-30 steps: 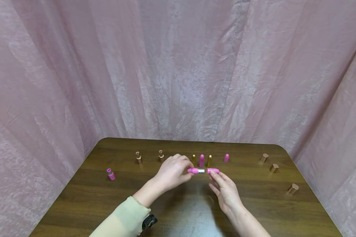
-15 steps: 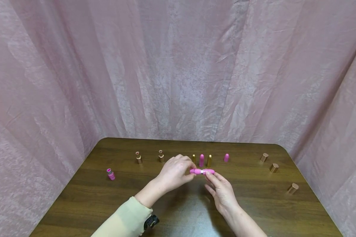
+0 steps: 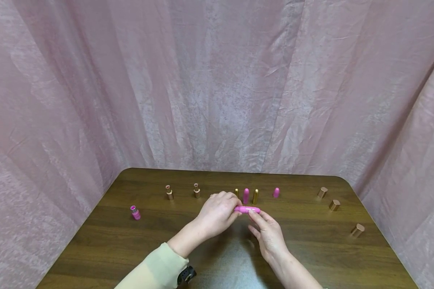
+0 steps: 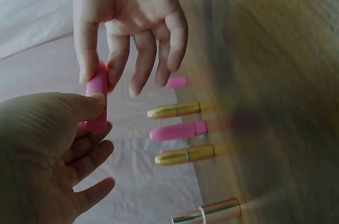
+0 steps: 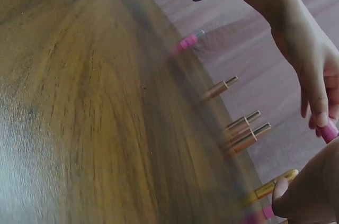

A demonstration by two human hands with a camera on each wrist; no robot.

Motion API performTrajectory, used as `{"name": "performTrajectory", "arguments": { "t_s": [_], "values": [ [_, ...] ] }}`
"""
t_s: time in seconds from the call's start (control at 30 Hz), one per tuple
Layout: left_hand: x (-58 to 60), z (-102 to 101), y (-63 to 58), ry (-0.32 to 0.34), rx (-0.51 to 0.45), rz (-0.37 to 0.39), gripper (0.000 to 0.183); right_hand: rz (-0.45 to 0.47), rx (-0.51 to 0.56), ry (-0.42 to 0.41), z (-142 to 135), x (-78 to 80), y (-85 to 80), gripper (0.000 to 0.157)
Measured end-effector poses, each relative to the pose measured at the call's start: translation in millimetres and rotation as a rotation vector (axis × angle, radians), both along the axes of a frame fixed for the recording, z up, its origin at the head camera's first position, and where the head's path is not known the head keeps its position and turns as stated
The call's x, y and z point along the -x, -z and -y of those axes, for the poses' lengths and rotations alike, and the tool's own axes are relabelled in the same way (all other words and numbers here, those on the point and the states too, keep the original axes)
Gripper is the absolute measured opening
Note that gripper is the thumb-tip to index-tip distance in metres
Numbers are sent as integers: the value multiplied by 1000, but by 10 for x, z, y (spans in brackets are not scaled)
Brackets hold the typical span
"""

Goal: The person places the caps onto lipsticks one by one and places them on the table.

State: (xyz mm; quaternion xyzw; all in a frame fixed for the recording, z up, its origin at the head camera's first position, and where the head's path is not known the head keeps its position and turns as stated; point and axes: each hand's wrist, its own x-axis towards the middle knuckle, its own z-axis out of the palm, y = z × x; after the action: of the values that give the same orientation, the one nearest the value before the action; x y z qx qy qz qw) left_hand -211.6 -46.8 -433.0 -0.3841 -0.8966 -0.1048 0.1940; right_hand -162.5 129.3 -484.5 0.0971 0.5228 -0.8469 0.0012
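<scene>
Both hands meet on one bright pink lipstick tube (image 3: 246, 209), held level above the table. My left hand (image 3: 217, 214) pinches its left end between thumb and fingers. My right hand (image 3: 272, 237) pinches the rounded cap end with thumb and forefinger. In the head view cap and base sit together, with no silver showing between them. The left wrist view shows the same pink tube (image 4: 96, 99) between the fingertips of both hands. Just behind the hands stand two gold lipstick tubes (image 3: 255, 196) with a pink one (image 3: 246, 195) between them.
Uncapped rose-gold lipstick bases (image 3: 169, 193) stand at the back left; the right wrist view shows three. A pink base (image 3: 135, 212) stands farther left. A pink cap (image 3: 276, 192) is at the back, and three rose-gold caps (image 3: 357, 230) stand along the right of the wooden table (image 3: 329, 257).
One second ago the pink cap and the base with its silver collar were apart. The hands have come together, and the cap has slid over the silver part.
</scene>
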Motion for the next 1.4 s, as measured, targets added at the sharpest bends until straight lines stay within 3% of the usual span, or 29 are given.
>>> {"name": "performTrajectory", "arguments": {
  "t_s": [0.1, 0.17, 0.33, 0.53, 0.7, 0.9, 1.13, 1.4],
  "values": [
    [-13, -25, 32, -3, 4, -26, 14, -8, -12, 5, 17, 3, 13, 9],
    [-25, -40, 57, -9, -5, -19, 15, -9, -48, 10, 18, 5, 28, 19],
    [-73, -44, 127, -45, -40, 81, 15, 3, -197, 26, -11, -8, 81, 39],
    [-138, 39, 216, -87, -54, 229, 19, -57, -467, 11, -59, -56, 142, 33],
    [-135, 92, 266, -59, -65, 266, 23, -162, -541, -10, -82, -83, 178, 25],
    [-102, 93, 273, -5, -92, 301, 15, -236, -647, -10, -82, -81, 174, 18],
    [-23, 143, 210, -39, -71, 329, 16, -279, -677, -74, -142, -100, 126, 20],
    [223, 245, -47, -104, -85, 317, 17, -320, -723, -39, -352, -78, 115, 19]
  ]
}}
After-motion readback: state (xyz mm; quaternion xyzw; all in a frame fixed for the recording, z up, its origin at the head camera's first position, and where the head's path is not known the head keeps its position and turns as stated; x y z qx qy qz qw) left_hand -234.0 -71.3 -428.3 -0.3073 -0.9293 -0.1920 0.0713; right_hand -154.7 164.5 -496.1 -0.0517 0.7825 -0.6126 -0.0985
